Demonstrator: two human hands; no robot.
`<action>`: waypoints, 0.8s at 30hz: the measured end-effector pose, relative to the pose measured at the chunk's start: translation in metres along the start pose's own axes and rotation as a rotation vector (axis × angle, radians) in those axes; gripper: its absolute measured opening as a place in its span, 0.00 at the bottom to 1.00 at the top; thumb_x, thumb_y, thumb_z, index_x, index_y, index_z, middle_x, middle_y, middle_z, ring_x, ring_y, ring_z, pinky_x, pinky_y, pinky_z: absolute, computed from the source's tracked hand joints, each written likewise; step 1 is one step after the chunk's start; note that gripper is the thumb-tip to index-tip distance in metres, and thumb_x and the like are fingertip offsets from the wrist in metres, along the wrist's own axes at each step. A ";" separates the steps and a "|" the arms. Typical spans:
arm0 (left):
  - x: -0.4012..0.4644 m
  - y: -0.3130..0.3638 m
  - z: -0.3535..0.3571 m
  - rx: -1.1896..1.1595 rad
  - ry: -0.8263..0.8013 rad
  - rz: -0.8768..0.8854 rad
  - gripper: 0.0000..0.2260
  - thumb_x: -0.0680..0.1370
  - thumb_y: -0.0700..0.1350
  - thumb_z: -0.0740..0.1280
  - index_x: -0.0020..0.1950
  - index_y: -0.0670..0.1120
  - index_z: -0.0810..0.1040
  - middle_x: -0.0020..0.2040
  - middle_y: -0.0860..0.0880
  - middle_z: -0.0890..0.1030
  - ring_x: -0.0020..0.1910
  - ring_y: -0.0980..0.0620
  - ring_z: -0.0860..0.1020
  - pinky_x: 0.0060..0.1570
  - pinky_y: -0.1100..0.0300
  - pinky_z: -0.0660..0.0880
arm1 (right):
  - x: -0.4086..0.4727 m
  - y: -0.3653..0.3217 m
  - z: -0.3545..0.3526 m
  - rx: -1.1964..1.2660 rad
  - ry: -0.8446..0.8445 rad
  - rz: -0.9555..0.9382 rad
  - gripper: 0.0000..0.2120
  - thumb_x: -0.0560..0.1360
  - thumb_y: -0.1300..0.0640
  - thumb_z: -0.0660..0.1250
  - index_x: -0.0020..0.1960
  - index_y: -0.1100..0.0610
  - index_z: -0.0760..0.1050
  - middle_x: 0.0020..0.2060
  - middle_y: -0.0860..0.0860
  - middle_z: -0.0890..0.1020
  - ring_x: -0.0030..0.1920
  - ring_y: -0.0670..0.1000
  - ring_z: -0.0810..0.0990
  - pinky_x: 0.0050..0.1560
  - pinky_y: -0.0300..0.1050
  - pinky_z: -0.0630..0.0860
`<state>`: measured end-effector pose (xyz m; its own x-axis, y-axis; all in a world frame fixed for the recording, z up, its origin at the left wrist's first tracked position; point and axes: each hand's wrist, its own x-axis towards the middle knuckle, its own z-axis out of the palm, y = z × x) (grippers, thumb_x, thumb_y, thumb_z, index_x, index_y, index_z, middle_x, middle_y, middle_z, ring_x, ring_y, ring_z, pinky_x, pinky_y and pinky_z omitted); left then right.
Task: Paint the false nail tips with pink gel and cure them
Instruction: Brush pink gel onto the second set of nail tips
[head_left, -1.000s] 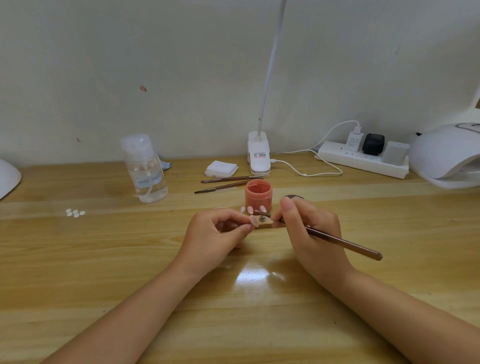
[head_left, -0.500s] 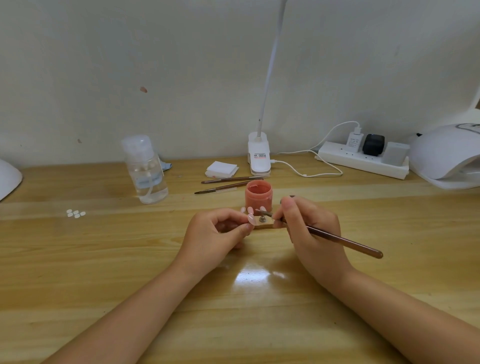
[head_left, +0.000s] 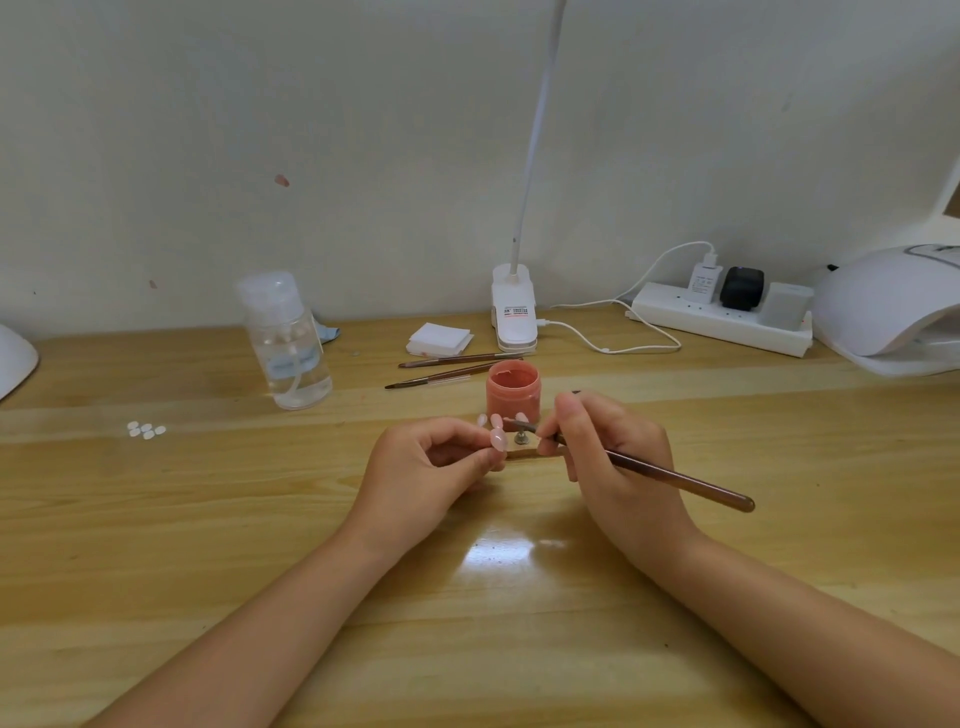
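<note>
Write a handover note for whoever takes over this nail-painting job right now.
Left hand: pinches the small wooden nail stand, steadying one pale pink false nail tip.
Right hand: holds the long brown brush, bristles at the tips.
Open pink gel jar stands just behind the stand; white curing lamp at far right.
Done: jar open, tips mounted, painting under way.
Left: finish coating the tips, then cure them under the lamp. How many are coated cannot be told.
</note>
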<state>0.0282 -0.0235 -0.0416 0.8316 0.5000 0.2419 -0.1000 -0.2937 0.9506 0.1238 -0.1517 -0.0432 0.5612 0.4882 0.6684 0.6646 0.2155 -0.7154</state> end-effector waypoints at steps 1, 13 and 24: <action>0.000 0.000 0.000 -0.001 -0.002 0.001 0.08 0.69 0.38 0.72 0.37 0.51 0.82 0.35 0.51 0.84 0.37 0.58 0.82 0.36 0.70 0.75 | 0.000 0.000 0.000 -0.010 -0.008 -0.004 0.15 0.76 0.50 0.55 0.34 0.51 0.73 0.26 0.41 0.75 0.28 0.40 0.74 0.32 0.29 0.67; 0.001 -0.001 0.000 -0.033 0.021 0.003 0.09 0.68 0.39 0.73 0.34 0.54 0.83 0.35 0.50 0.84 0.39 0.55 0.83 0.36 0.70 0.75 | -0.003 -0.003 -0.002 0.143 0.077 0.089 0.15 0.75 0.45 0.54 0.37 0.49 0.74 0.26 0.52 0.80 0.22 0.49 0.75 0.25 0.38 0.72; -0.001 0.002 -0.001 -0.010 0.013 0.076 0.12 0.69 0.35 0.72 0.36 0.54 0.82 0.37 0.55 0.84 0.38 0.58 0.82 0.33 0.69 0.75 | 0.000 -0.001 0.000 -0.161 -0.141 0.007 0.17 0.63 0.61 0.78 0.46 0.55 0.73 0.43 0.41 0.81 0.47 0.38 0.77 0.50 0.26 0.67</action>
<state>0.0269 -0.0241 -0.0397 0.8140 0.4875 0.3160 -0.1681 -0.3230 0.9313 0.1228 -0.1516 -0.0425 0.4989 0.6053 0.6202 0.7373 0.0796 -0.6708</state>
